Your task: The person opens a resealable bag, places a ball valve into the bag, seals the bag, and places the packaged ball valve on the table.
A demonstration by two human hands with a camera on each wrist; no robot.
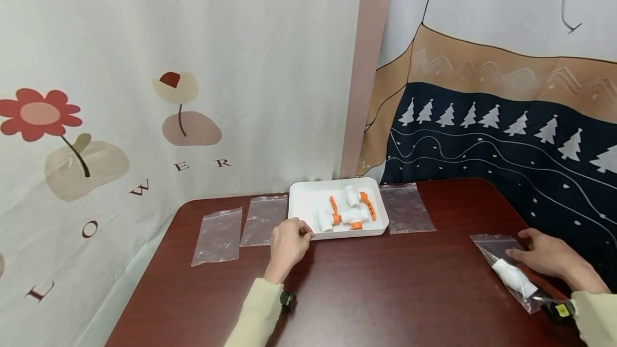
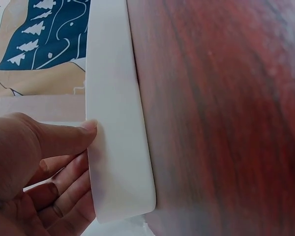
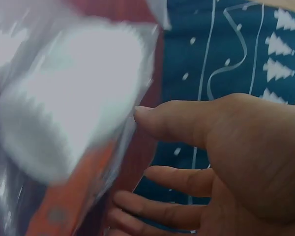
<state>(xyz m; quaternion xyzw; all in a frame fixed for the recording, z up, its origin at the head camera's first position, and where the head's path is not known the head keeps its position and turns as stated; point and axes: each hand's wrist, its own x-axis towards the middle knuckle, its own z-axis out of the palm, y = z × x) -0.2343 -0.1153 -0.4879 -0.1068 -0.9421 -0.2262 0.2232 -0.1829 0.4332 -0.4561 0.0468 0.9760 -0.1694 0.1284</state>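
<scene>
At its near left corner, a shallow white tray [image 1: 301,200] has its rim pinched by my left hand [image 1: 287,245]. The left wrist view shows the thumb [image 2: 78,137] at the rim and the other fingers curled behind the wall. In the tray lie several white plastic pipe valves [image 1: 354,216] with orange handles. On the right, a clear zip bag [image 1: 487,242] holds another white valve [image 1: 514,277] with an orange handle [image 3: 71,194]. My right hand [image 1: 554,256] is beside that bag, fingers apart, its thumb tip at the bag's edge; contact is hard to tell.
Two flat clear zip bags [image 1: 219,237] lie left of the tray, and a further flat zip bag [image 1: 407,208] lies at its right side. A dark red-brown wooden table [image 1: 385,288] bears everything. Printed curtains [image 1: 270,79] hang behind its far edge and along the right.
</scene>
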